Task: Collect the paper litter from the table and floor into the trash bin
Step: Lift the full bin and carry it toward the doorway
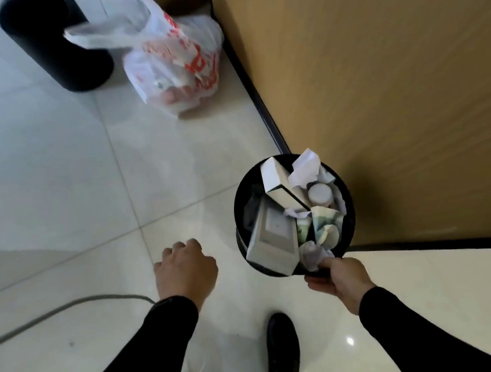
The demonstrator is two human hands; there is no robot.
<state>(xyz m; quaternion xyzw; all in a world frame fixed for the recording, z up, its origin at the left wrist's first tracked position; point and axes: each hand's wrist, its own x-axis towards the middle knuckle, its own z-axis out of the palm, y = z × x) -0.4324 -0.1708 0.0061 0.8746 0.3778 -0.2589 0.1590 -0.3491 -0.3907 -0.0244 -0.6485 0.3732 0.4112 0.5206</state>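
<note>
At the left a grey cable [35, 322] is laid across the floor [46, 183], and a black cylinder [58, 48] is seen beyond it. The left hand [185, 271] is held over the tiles, its fingers [180, 248] loosely curled, with nothing in them. Farther off, a printed plastic bag [174, 62] is slumped. The trash bin [238, 218], heaped with boxes [273, 242] and crumpled paper litter [303, 167], is gripped at its near rim by the right hand [341, 280]. The bin is best kept level, so that nothing is spilled.
</note>
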